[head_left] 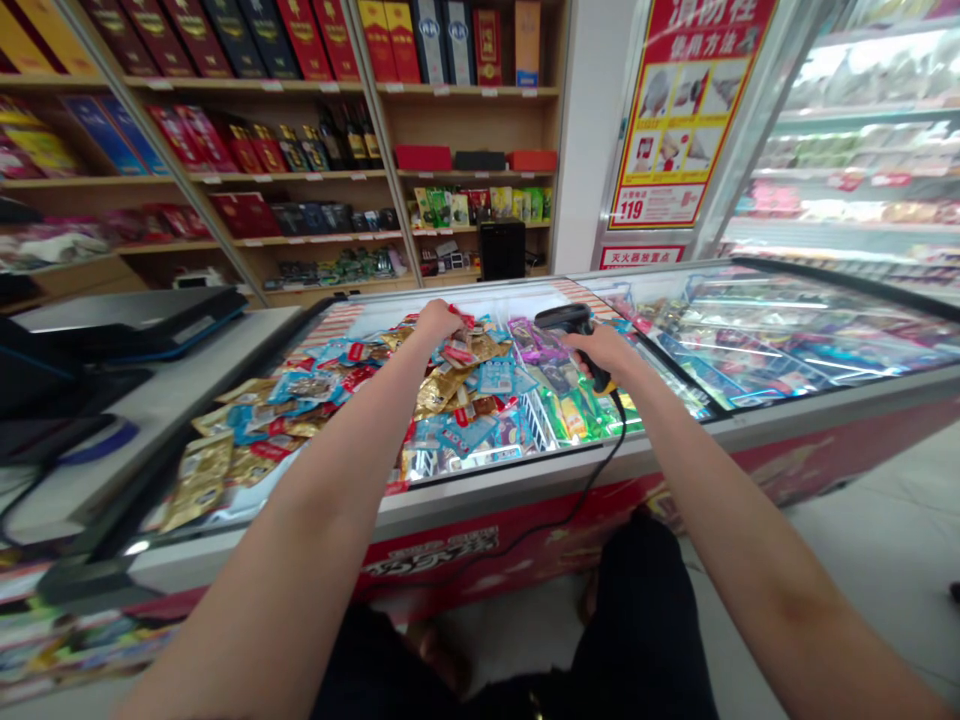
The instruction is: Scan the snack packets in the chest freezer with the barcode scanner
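Observation:
My right hand (611, 352) is wrapped around the handle of a black barcode scanner (562, 318) with yellow trim, held above the right part of the open freezer bay. From its base a dark cable (616, 425) hangs over the freezer's front edge. My left hand (438, 322) reaches into the heap of packets, its fingers closed on a red packet (463, 320) that shows only in part at the fingertips. Around it lie gold packets (441, 388), blue packets (495, 377) and red ones. Purple packets (534, 340) and green packets (581, 412) lie below the scanner.
The chest freezer (480, 478) has a raised front rim close to my legs. A wire divider (534, 415) separates the packets. Sliding glass (795, 330) covers the right side. On the left stands a counter (142, 420) with dark equipment. Shelves (465, 88) with boxed goods rise behind.

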### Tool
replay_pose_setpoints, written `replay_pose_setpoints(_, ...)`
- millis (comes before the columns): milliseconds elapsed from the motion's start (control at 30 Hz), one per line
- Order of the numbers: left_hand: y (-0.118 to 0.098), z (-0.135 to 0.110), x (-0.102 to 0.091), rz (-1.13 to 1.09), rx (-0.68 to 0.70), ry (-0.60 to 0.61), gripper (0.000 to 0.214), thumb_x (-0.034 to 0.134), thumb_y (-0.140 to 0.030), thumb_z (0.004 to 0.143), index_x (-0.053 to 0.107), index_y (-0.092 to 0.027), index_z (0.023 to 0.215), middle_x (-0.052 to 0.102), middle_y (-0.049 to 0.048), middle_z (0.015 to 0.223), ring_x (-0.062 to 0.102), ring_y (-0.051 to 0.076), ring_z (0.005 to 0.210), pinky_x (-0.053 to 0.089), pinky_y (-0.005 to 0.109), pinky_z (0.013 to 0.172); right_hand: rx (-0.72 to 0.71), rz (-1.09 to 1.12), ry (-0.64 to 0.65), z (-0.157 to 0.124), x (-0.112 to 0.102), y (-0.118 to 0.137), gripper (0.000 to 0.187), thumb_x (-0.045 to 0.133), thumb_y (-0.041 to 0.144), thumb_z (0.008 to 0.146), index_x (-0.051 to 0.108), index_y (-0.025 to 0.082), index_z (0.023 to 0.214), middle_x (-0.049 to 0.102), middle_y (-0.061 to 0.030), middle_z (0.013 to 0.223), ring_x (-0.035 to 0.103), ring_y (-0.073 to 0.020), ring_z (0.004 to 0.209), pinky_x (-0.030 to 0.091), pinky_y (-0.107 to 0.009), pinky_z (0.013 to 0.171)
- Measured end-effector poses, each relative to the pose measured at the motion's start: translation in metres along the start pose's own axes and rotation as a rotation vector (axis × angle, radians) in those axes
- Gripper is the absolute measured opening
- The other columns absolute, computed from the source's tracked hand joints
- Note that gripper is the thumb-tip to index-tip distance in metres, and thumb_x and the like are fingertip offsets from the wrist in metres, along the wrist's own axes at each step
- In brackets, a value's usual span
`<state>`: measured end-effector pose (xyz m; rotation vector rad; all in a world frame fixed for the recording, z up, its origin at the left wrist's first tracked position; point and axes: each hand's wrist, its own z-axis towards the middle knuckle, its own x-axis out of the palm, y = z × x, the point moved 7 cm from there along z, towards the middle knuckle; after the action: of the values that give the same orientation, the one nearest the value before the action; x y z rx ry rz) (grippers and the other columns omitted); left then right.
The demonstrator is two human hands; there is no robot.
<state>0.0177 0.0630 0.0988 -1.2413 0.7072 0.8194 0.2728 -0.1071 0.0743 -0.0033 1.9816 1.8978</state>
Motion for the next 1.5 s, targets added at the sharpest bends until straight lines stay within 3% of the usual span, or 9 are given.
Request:
replay_pose_setpoints(67,0.005,-0.003,-0.008,0.293,0.032,-0.013,0.055,0.074,-0.020,0.069,0.062,-0.011,0.122,0.064,0.0232,0.125,0.058,0.038,0.120,0.049,0.046,0.096,0.028,0.044,-0.028,0.003,-0.013,-0.009,0.027,0.064,0.020,0.085,0.052,0.017,0.061,0.052,0.0015,0.046,0.044,-0.0096,0.033,0.035,-0.022,0.032)
replay_pose_setpoints(167,-0.003,-0.011,-0.012,0.522,0.081,-0.080,0.057,0.064,-0.023,0.078,0.055,-0.011,0.132,0.055,0.0252,0.137,0.047,0.040,0.132,0.039,0.053,0.106,0.054,0.105,-0.076,0.006,-0.034,-0.020,0.027,0.065,0.019,0.085,0.051,0.017,0.062,0.052,0.0017,0.046,0.044,-0.0096,0.033,0.035,-0.022,0.031)
replay_pose_setpoints(333,-0.064,-0.014,0.012,0.505,0.277,-0.133,0.053,0.057,-0.027,0.083,0.054,-0.016,0.135,0.054,0.0192,0.137,0.047,0.034,0.131,0.034,0.048,0.110,0.112,0.215,-0.172,0.009,-0.071,-0.043,0.024,0.065,0.019,0.085,0.052,0.017,0.065,0.053,0.0019,0.047,0.045,-0.0090,0.034,0.037,-0.020,0.031)
replay_pose_setpoints(667,-0.207,-0.010,0.164,0.345,0.559,0.199,0.058,0.046,-0.056,0.090,0.055,-0.017,0.133,0.052,0.0160,0.139,0.048,0.032,0.129,0.043,0.044,0.104,0.076,0.324,-0.235,0.012,-0.130,-0.071,0.016,0.067,0.024,0.086,0.056,0.017,0.078,0.054,0.0034,0.051,0.047,-0.0090,0.036,0.039,-0.019,0.032)
replay_pose_setpoints(800,-0.238,-0.008,0.218,0.285,0.568,0.286,0.073,0.038,-0.072,0.087,0.046,-0.026,0.143,0.035,0.0148,0.156,0.032,0.038,0.143,0.035,0.058,0.110,0.072,0.340,-0.266,0.009,-0.144,-0.077,0.020,0.066,0.024,0.087,0.053,0.017,0.074,0.054,0.0027,0.052,0.047,-0.0085,0.037,0.039,-0.019,0.032)
replay_pose_setpoints(933,-0.247,-0.010,0.254,0.293,0.623,0.426,0.080,0.029,-0.082,0.083,0.034,-0.040,0.151,0.024,0.0065,0.164,0.018,0.040,0.149,0.020,0.069,0.114,0.102,0.329,-0.284,0.007,-0.155,-0.087,0.022,0.064,0.024,0.088,0.052,0.017,0.071,0.053,0.0024,0.052,0.046,-0.0079,0.037,0.039,-0.019,0.032)
replay_pose_setpoints(1167,-0.231,-0.046,0.249,0.288,0.723,0.411,0.081,0.027,-0.081,0.083,0.036,-0.038,0.151,0.032,0.0031,0.162,0.028,0.038,0.146,0.016,0.065,0.117,0.095,0.318,-0.297,0.011,-0.157,-0.087,0.020,0.067,0.025,0.086,0.053,0.018,0.073,0.054,0.0031,0.053,0.047,-0.0083,0.037,0.039,-0.019,0.033)
replay_pose_setpoints(1367,-0.206,-0.109,0.221,0.300,0.664,0.356,0.076,0.019,-0.075,0.088,0.038,-0.036,0.150,0.039,0.0085,0.157,0.032,0.040,0.143,0.024,0.067,0.113,0.083,0.269,-0.254,0.010,-0.134,-0.078,0.021,0.068,0.025,0.085,0.053,0.018,0.071,0.054,0.0030,0.051,0.046,-0.0083,0.035,0.039,-0.020,0.033)
replay_pose_setpoints(1500,-0.194,-0.121,0.202,0.332,0.594,0.465,0.059,0.019,-0.059,0.095,0.047,-0.040,0.143,0.046,0.0084,0.152,0.042,0.041,0.136,0.032,0.067,0.107,0.094,0.204,-0.258,0.007,-0.123,-0.078,0.020,0.068,0.025,0.084,0.053,0.018,0.073,0.053,0.0034,0.050,0.046,-0.0092,0.035,0.039,-0.020,0.032)
